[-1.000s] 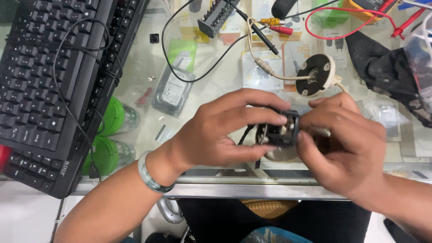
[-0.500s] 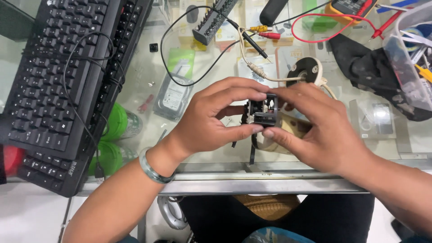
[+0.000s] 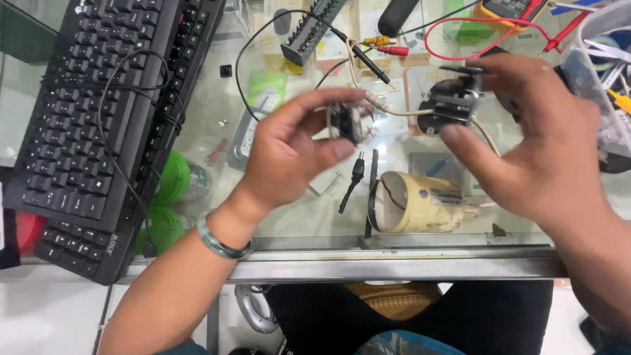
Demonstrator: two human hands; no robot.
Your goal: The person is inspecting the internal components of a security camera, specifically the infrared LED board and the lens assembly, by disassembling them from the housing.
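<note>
A small pale rectangular label (image 3: 445, 196), possibly blurred, sits on the cream cylinder (image 3: 420, 204).

Glass-topped table (image 3: 289, 223), metal front edge; pale floor (image 3: 46, 322) below.

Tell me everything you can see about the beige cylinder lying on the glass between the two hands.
The beige cylinder lies on its side on the glass table, near the front edge. It looks like a plastic housing, somewhat yellowed. Its left end is open, with a dark rim, and thin red and black wires show inside. A pale label sits on its side, and the right end narrows to a small stub. Neither hand touches it: the left hand and right hand are raised above it, each holding a small dark part.
</note>
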